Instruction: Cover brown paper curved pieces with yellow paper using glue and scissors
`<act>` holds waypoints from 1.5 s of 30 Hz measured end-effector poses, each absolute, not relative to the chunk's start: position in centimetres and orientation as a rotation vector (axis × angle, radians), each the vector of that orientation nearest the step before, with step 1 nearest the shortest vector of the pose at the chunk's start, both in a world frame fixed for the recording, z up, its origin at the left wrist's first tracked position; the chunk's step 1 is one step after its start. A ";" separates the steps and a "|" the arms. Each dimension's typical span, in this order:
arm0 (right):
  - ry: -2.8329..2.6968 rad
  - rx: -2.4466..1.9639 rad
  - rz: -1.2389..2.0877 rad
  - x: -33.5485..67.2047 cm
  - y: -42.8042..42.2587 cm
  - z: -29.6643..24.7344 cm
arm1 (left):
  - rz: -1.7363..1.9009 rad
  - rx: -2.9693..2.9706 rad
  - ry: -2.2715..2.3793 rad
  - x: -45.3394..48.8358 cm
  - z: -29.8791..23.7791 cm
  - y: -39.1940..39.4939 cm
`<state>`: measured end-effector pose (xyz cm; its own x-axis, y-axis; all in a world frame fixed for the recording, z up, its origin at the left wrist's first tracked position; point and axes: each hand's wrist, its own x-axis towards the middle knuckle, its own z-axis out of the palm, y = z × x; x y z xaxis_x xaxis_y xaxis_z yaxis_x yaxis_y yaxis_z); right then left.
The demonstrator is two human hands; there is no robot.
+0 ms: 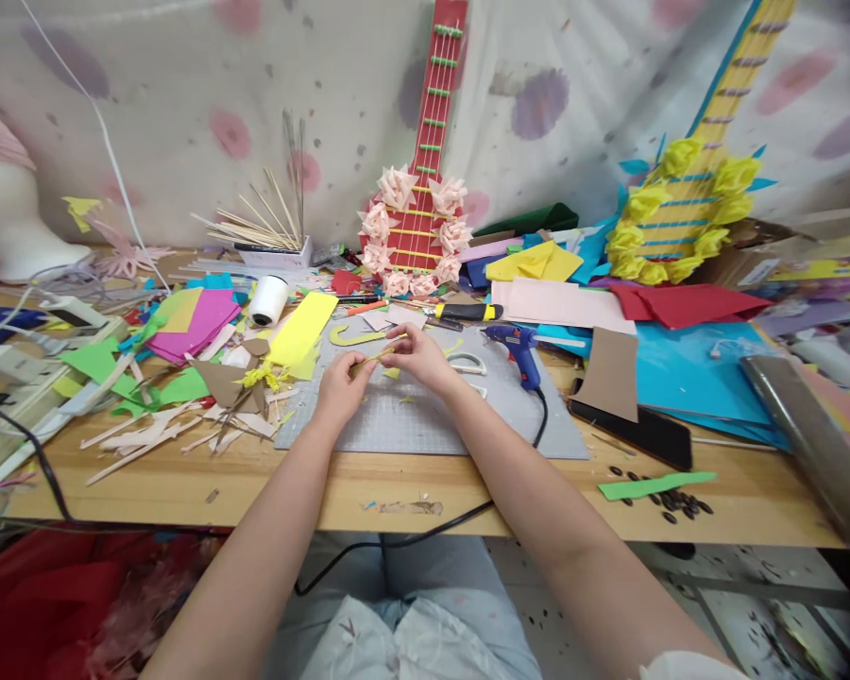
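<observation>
Over the grey cutting mat (397,430), my left hand (344,382) and my right hand (421,359) meet, both with fingers closed on a small yellow paper piece (372,358). Its exact shape is mostly covered by my fingertips. Just beyond lies a curved yellow strip (354,338) on the mat. Scissors (467,364) rest partly behind my right wrist, their white handle loops showing. A blue hot glue gun (517,348) lies to the right with its black cord running off the table edge. Small yellow scraps (391,373) are scattered beneath my hands.
A red paper guitar (425,203) with pink flowers leans at the back, a yellow one (680,203) right of it. Left are paper scraps (205,378), a white thread spool (268,300) and sticks (269,222). Right are a phone (644,436), blue sheets (708,368) and dark seeds (680,501).
</observation>
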<state>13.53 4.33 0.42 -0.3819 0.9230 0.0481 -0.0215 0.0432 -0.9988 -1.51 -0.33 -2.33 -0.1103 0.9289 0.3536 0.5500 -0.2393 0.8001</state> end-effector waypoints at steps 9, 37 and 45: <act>-1.579 -0.859 1.398 14.0 4.2 -0.3 | 1.210 1.738 1.732 -1.3 -1.8 -0.6; -1.435 -0.936 1.413 13.6 4.3 0.0 | 1.320 1.305 1.470 -1.3 -1.4 -0.2; -1.412 -0.925 1.471 13.4 4.2 0.0 | 1.283 1.237 1.371 -1.1 -0.1 0.3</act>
<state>13.37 4.19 -0.04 -0.3432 0.9376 0.0558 -0.0935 0.0250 -0.9953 -1.09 0.26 -0.08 -0.1346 0.9902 0.0360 0.1012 -0.0225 0.9946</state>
